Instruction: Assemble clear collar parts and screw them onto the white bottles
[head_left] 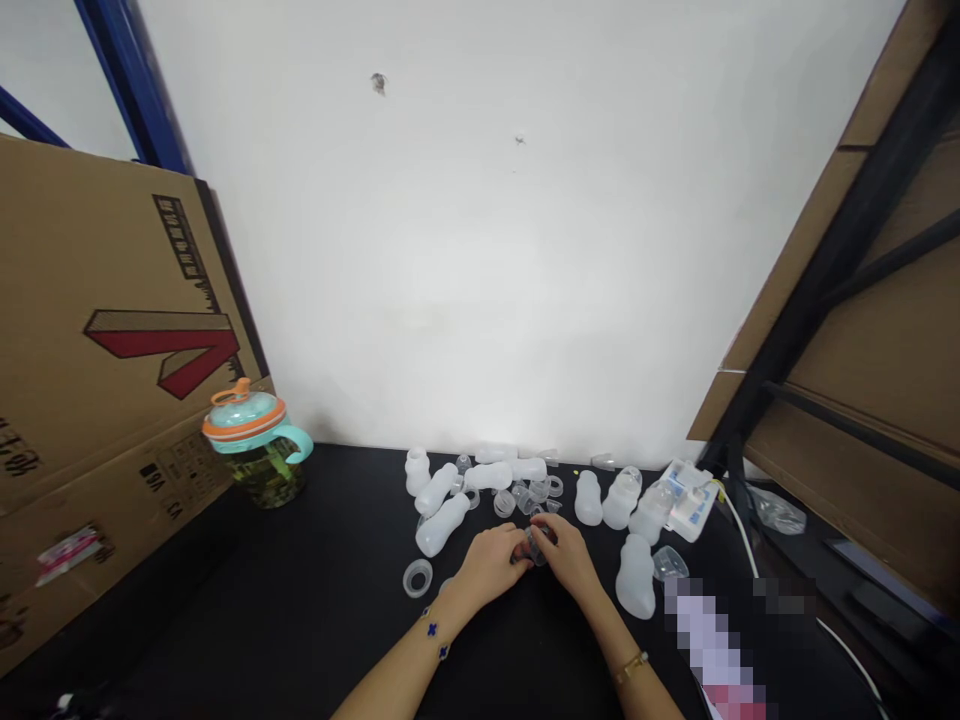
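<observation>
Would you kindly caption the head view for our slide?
Left hand and right hand hold a clear part near white bottles on a black table.

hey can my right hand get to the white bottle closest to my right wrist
Probably yes: bare black table lies between the right hand and the white bottle. That hand is busy with a small clear part, though, so it may need to let go first.

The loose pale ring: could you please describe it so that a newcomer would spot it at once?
On the black table, look right from the jug to the ring, left of the person's left hand. It lies nearer the person than the white bottle behind it. Unlike the piece partly hidden by the forearm, it shows its whole rim and dark centre.
</observation>
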